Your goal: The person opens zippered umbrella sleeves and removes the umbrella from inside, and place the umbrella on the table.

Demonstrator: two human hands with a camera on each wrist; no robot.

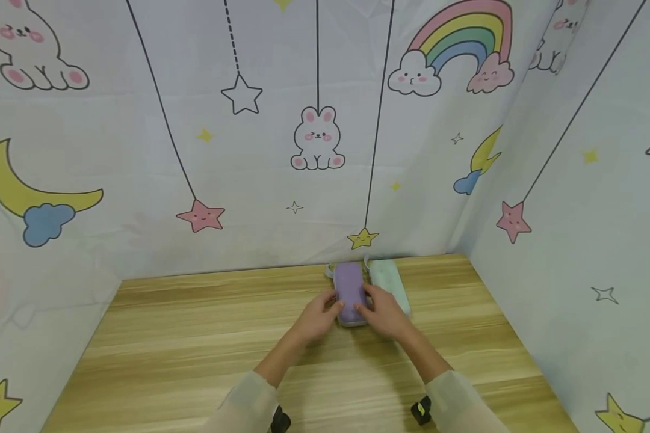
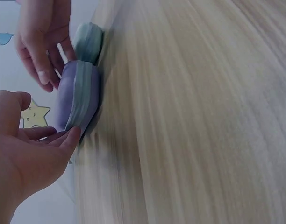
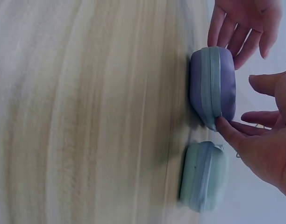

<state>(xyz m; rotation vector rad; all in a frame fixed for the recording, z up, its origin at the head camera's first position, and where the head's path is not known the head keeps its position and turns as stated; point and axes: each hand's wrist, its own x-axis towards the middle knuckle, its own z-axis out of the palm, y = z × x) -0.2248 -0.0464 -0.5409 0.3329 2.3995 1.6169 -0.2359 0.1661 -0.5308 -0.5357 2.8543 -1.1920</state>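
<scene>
Purple case near rear edge, tabletop stretching leftward; left grip, right grip loose-fingered, touching its sides.

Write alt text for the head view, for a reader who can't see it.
A person's left hand and right hand touch opposite sides of a purple case on a wood-grain table. A mint-green case lies just to its right, before a white backdrop printed with rabbits, stars and a rainbow.
</scene>
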